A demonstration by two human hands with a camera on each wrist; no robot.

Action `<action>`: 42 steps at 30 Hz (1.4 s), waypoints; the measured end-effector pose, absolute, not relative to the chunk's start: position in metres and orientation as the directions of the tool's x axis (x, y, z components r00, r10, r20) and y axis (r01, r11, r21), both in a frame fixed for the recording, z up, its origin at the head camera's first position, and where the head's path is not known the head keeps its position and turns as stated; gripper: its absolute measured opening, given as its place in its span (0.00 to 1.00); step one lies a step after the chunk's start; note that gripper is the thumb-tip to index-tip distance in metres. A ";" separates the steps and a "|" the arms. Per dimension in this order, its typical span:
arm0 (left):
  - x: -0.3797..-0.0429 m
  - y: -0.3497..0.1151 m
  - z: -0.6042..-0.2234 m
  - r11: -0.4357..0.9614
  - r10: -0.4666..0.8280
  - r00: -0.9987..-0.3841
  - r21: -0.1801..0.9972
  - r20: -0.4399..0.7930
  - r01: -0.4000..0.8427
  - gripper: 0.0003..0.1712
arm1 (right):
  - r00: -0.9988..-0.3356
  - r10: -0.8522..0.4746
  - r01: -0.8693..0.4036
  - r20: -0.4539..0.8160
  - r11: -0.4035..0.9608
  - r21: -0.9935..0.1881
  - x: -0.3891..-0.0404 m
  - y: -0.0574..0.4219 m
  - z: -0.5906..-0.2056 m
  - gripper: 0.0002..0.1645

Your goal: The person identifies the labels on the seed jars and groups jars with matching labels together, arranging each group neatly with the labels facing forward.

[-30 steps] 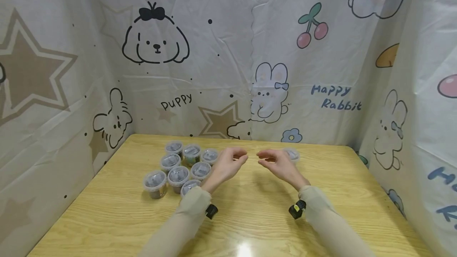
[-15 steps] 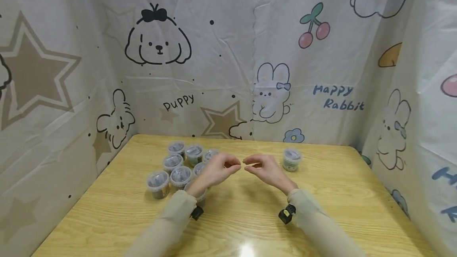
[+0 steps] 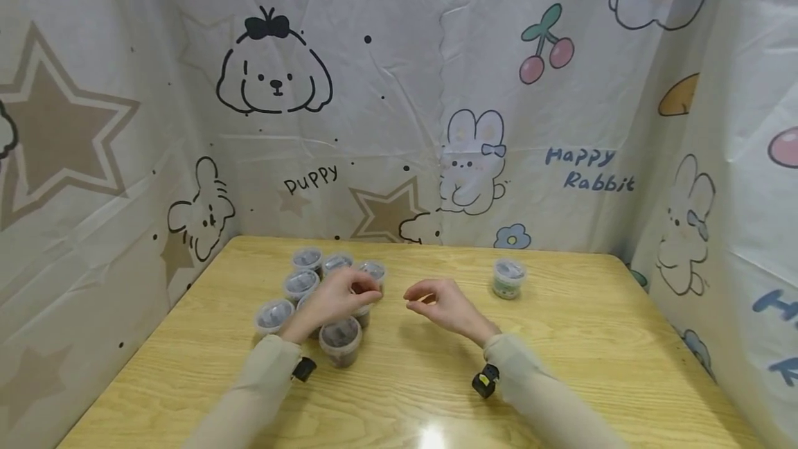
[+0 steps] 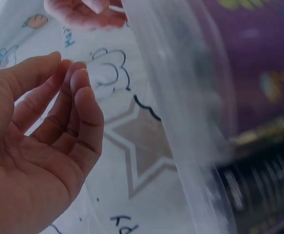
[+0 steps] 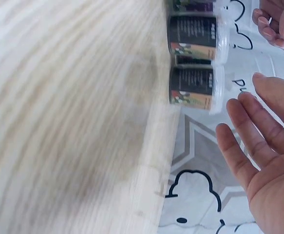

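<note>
Several small round clear-lidded plastic tubs stand in a cluster at the left of the table; the nearest tub (image 3: 340, 345) has a dark filling. My left hand (image 3: 337, 296) hovers over the cluster, hiding parts of the middle tubs. In the left wrist view its fingers bend loosely toward the thumb and hold nothing, while a tub with a purple and black label (image 4: 258, 63) looms close beside. Right of the cluster, my right hand (image 3: 445, 307) is held above the table with nothing in it, its fingers (image 5: 249, 141) spread and slightly bent in the right wrist view.
One single tub (image 3: 508, 279) with a greenish label stands apart at the back right. The wooden table (image 3: 561, 366) backs onto a printed cloth curtain (image 3: 386, 123), which also hangs along both sides. A black wrist camera (image 3: 304, 368) sits under the left sleeve, another (image 3: 485, 381) under the right.
Both hands have shifted left and slightly nearer, the left one now over the tubs. The nearest tub and the single tub at right have come into fuller view.
</note>
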State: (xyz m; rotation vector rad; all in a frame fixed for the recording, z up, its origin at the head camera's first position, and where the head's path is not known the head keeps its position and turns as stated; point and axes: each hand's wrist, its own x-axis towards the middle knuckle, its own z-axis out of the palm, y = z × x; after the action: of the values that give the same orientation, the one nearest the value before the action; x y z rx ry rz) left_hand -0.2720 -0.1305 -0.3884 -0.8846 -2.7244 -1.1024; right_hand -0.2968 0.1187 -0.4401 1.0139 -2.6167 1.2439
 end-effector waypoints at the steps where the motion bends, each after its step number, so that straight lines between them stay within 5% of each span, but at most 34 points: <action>1: -0.272 -0.135 -0.390 0.581 0.481 -0.836 0.617 0.265 0.531 0.05 | -0.774 -0.537 -0.600 0.336 0.453 -0.660 -0.296 0.117 -0.441 0.07; 13: -0.266 -0.179 -0.400 0.571 0.570 -0.811 0.646 0.132 0.507 0.02 | -0.686 -0.640 -0.689 0.346 0.418 -0.593 -0.286 0.085 -0.445 0.07; 21: -0.253 -0.202 -0.409 0.613 0.587 -0.797 0.565 0.142 0.552 0.10 | -0.642 -0.715 -0.679 0.276 0.363 -0.638 -0.277 0.064 -0.442 0.14; 30: -0.249 -0.203 -0.410 0.582 0.660 -0.745 0.563 0.093 0.586 0.15 | -0.607 -0.738 -0.731 0.294 0.374 -0.570 -0.270 0.048 -0.449 0.15; 42: -0.245 -0.199 -0.410 0.635 0.641 -0.761 0.489 0.098 0.598 0.14 | -0.606 -0.718 -0.761 0.341 0.399 -0.512 -0.265 0.040 -0.453 0.12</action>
State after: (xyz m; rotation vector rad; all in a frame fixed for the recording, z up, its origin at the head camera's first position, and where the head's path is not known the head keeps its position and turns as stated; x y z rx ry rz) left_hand -0.2453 -0.1995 -0.4104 -1.1076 -2.9171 -0.8217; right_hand -0.2652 0.0397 -0.4529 1.3618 -2.5726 0.9959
